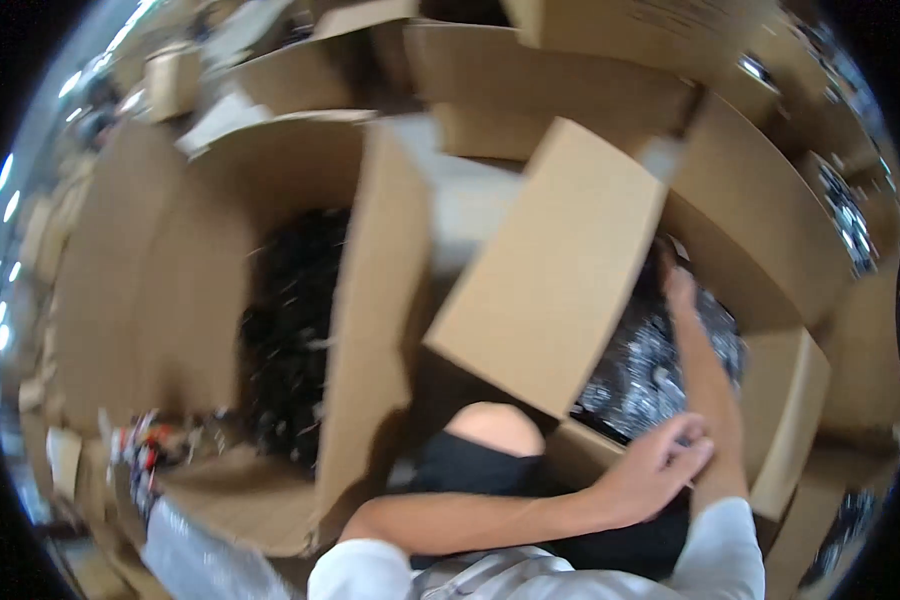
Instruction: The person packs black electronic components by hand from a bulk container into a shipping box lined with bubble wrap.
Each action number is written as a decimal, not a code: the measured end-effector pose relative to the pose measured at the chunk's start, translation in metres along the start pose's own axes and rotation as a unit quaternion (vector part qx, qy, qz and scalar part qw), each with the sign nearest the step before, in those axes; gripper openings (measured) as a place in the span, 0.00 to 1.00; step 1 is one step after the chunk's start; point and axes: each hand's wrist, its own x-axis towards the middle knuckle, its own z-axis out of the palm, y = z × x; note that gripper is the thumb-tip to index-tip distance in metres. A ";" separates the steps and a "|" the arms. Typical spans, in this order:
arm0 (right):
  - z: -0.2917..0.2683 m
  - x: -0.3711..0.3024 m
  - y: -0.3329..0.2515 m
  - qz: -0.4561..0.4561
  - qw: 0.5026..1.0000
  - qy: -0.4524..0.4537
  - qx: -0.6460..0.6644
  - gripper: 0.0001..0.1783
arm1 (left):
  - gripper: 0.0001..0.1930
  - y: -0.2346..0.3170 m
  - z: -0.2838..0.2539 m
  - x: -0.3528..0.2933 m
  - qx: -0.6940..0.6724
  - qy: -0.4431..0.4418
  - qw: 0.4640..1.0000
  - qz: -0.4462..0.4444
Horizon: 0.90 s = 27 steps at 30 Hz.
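The right hand [678,282] is deep in the right box [738,250], at the far end of the heap; its fingers are blurred and dark, so I cannot tell whether they hold anything. The left hand [656,465] is nearer the body, fingers loosely bent, overlapping the right forearm [712,400]; whether they touch, or the left hand holds something small, I cannot tell.

The heap of shiny plastic bags [652,368], with dark contents, lies inside the right box, from just beside the right hand back toward the person. Its visible part runs long from near left to far right, and the right forearm passes over its right side. The right hand is the 1 in among the bags; the left is outside them, at their near end.

A broad flap [555,265] slants up on the left of the bags. Beyond it, the left box [380,320] holds black items [295,345]. 1 bare knee [495,428] shows between the 2 boxes.
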 end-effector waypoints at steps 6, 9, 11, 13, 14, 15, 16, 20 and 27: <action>-0.111 -0.076 0.008 0.050 0.986 -0.124 0.099 0.24 | 0.17 0.029 -0.013 0.005 0.184 0.051 0.975 0.115; -0.165 -0.121 -0.023 -0.013 0.990 -0.061 0.129 0.21 | 0.13 0.105 -0.035 -0.006 0.236 0.103 0.925 0.280; -0.198 -0.156 -0.007 -0.042 0.988 0.010 0.147 0.19 | 0.13 0.176 -0.054 -0.034 0.227 0.038 0.918 0.322; -0.211 -0.193 -0.003 -0.103 0.971 0.084 0.200 0.14 | 0.15 0.216 -0.108 -0.050 0.327 0.073 0.825 0.454; -0.237 -0.212 -0.063 -0.089 0.960 -0.026 0.263 0.14 | 0.16 0.225 -0.156 -0.074 0.391 0.149 0.794 0.440; -0.249 -0.237 -0.079 -0.059 0.955 -0.097 0.275 0.14 | 0.16 0.235 -0.191 -0.094 0.353 0.190 0.854 0.332; -0.259 -0.260 -0.094 -0.105 0.933 -0.139 0.314 0.15 | 0.17 0.232 -0.242 -0.102 0.375 0.242 0.834 0.324; -0.257 -0.334 -0.142 -0.205 0.939 -0.136 0.240 0.37 | 0.19 0.156 -0.447 -0.116 0.234 0.523 0.813 0.099; -0.214 -0.316 -0.165 -0.200 0.960 -0.055 0.189 0.32 | 0.40 0.005 -0.583 -0.098 0.353 0.582 0.710 -0.182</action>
